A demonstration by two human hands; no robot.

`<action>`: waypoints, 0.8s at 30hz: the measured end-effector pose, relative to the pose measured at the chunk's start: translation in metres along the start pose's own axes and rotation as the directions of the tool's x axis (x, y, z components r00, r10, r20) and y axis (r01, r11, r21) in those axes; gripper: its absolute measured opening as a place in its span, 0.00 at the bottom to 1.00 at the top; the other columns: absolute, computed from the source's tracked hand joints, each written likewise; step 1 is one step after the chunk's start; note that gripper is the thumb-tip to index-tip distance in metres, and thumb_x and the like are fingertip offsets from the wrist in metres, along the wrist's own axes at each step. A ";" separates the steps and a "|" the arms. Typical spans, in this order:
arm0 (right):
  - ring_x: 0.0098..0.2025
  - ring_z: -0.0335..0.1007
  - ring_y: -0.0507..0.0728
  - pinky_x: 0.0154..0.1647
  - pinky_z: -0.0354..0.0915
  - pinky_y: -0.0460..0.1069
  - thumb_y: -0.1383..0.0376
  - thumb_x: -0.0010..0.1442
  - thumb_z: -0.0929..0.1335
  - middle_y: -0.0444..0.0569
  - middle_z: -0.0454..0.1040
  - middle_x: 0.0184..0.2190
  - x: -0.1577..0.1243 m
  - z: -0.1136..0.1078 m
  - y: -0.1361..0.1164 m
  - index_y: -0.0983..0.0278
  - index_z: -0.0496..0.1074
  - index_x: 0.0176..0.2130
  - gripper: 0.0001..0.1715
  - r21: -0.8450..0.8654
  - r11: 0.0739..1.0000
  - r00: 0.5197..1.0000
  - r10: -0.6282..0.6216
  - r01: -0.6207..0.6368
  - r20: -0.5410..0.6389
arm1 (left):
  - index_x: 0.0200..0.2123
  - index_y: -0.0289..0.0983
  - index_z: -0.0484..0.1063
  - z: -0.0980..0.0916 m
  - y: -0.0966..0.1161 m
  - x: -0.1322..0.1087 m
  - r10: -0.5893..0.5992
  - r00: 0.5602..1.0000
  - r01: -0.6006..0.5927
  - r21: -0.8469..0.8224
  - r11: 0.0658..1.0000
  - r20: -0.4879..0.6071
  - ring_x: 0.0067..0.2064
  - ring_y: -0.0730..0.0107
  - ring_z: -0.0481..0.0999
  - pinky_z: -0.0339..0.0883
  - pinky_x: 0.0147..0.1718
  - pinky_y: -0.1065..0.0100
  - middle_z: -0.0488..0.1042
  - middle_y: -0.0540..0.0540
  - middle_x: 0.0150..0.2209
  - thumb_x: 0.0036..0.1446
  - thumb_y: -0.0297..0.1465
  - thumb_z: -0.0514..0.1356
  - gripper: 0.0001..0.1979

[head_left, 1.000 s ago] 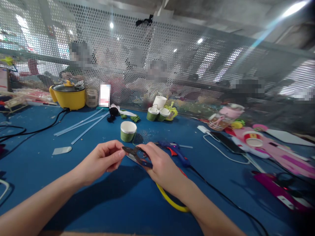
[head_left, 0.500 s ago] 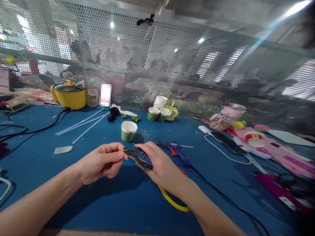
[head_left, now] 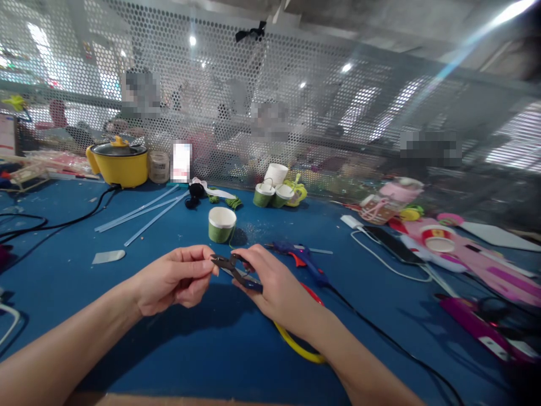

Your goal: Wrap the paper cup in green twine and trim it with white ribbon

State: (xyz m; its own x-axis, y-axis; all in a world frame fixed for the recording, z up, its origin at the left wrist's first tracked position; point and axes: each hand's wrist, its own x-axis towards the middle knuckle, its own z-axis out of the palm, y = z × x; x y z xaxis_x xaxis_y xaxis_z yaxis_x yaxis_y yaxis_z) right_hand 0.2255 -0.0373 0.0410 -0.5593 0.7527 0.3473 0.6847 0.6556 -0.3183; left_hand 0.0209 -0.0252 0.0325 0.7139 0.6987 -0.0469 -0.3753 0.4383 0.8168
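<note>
My right hand (head_left: 274, 279) is closed around the handles of dark pliers (head_left: 236, 272). Their jaws point left and reach the fingertips of my left hand (head_left: 180, 279). That hand is pinched shut, and whatever sits between its thumb and finger is too small or hidden to make out. Just beyond the hands stands a paper cup (head_left: 222, 225) with a white rim and green yarn around it. A strand of the yarn trails from the cup toward the pliers. Right of my right hand lies a blue glue gun (head_left: 310, 265) with a red trigger.
Glue sticks (head_left: 156, 220) lie at the left, near a yellow electric pot (head_left: 122, 169). Behind are small green-wrapped cups (head_left: 264, 194). At right lie a phone (head_left: 393, 245), a cable and a purple power strip (head_left: 477, 327). A yellow-handled tool (head_left: 296, 344) lies under my right forearm.
Almost nothing differs. Both hands and the pliers hold nearly the same place, and the view has shifted very slightly.
</note>
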 end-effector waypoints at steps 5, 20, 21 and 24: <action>0.37 0.64 0.58 0.39 0.65 0.55 0.70 0.56 0.64 0.54 0.67 0.37 -0.001 0.000 -0.001 0.66 0.62 0.46 0.16 -0.018 1.000 1.000 0.006 -0.006 -0.014 | 0.28 0.34 0.68 0.000 0.000 0.000 -0.007 1.000 0.007 0.013 1.000 -0.019 0.13 0.84 0.48 0.42 0.13 0.78 0.59 0.56 0.13 0.52 0.32 0.60 0.07; 0.35 0.66 0.57 0.33 0.65 0.51 0.63 0.56 0.66 0.52 0.68 0.34 0.001 -0.001 -0.004 0.68 0.64 0.45 0.17 0.004 0.998 0.998 0.058 -0.058 0.000 | 0.27 0.34 0.66 0.004 -0.001 0.002 0.056 0.990 -0.047 0.072 0.996 -0.127 0.14 0.85 0.47 0.40 0.13 0.79 0.59 0.56 0.12 0.49 0.34 0.62 0.10; 0.35 0.66 0.57 0.34 0.66 0.51 0.63 0.56 0.66 0.52 0.68 0.34 0.001 -0.001 -0.004 0.67 0.63 0.45 0.18 0.007 0.998 0.998 0.060 -0.060 -0.004 | 0.27 0.34 0.65 0.004 -0.001 0.002 0.059 0.989 -0.048 0.079 0.996 -0.135 0.14 0.85 0.48 0.40 0.13 0.79 0.59 0.56 0.12 0.49 0.34 0.63 0.10; 0.36 0.66 0.57 0.35 0.66 0.51 0.63 0.56 0.66 0.52 0.68 0.35 0.002 -0.002 -0.004 0.65 0.63 0.45 0.17 -0.004 0.998 0.998 0.065 -0.065 -0.013 | 0.28 0.34 0.65 0.004 0.000 0.003 0.053 0.989 -0.040 0.092 0.995 -0.141 0.14 0.85 0.47 0.39 0.13 0.78 0.59 0.57 0.12 0.49 0.35 0.63 0.11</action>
State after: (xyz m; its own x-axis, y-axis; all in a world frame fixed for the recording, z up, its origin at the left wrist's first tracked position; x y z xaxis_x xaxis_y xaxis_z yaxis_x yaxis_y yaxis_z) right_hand 0.2223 -0.0385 0.0445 -0.5074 0.7929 0.3374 0.7213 0.6051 -0.3371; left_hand 0.0255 -0.0255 0.0348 0.6023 0.7938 -0.0843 -0.3475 0.3558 0.8675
